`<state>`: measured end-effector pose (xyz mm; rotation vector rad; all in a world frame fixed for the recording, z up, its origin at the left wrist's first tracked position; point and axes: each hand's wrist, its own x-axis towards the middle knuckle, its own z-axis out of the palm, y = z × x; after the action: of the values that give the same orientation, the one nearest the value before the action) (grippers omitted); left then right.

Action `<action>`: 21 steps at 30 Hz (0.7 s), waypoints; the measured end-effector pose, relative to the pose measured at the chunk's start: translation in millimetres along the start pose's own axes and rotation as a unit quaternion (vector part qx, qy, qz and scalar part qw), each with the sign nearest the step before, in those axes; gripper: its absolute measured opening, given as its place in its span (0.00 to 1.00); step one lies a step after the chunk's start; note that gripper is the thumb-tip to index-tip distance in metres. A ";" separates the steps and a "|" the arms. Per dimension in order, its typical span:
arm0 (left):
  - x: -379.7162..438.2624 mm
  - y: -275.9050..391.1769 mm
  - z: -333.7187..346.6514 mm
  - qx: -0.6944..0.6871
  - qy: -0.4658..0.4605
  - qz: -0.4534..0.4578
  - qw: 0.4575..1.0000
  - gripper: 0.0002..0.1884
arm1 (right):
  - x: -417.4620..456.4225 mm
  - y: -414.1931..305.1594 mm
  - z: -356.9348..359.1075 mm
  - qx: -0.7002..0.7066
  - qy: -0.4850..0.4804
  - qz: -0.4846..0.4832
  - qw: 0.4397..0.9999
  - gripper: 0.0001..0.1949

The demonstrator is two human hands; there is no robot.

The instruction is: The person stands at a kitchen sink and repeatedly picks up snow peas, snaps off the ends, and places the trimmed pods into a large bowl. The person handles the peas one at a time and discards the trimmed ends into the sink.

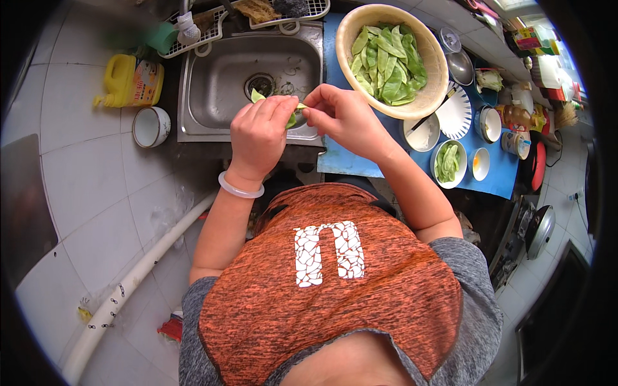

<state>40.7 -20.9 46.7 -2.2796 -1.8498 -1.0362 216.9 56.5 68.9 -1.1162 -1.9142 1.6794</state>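
Observation:
My left hand [260,130], with a pale bangle at the wrist, is closed around a flat green bean pod [291,120] over the near rim of the stainless steel sink [217,87]. Close by on its right, my right hand [338,116] pinches the pod's tip or a thin strip at it between thumb and forefinger; which of the two I cannot tell. Bits of green trimmings [287,88] lie by the drain. A beige plastic basket [345,48] full of flat green pods [388,62] stands right of the sink, and a small bowl [434,176] holds more pods.
Left of the sink are a yellow detergent jug [130,82] and a white enamel-like cup [150,127]. On the blue countertop sheet [347,161] at the right are a bowl with chopsticks [429,137], a fluted white plate [461,113] and a small bowl with orange residue [480,166].

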 end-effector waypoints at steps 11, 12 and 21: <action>-5.1 -4.1 -1.0 0.011 0.017 0.010 1.000 0.15 | 14.8 12.5 11.7 0.102 -0.009 0.075 0.992 0.05; -5.9 -4.7 -0.2 0.006 0.020 0.009 1.000 0.14 | 16.7 15.1 11.5 0.158 -0.019 0.086 0.984 0.05; -13.4 3.2 19.7 -0.590 0.078 -0.364 0.716 0.05 | 18.6 21.7 14.8 0.360 -0.033 0.093 0.928 0.05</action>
<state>51.8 -25.2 25.9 -1.4009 -2.3840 -3.1367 201.8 60.1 40.8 -0.9483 -1.0542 2.2672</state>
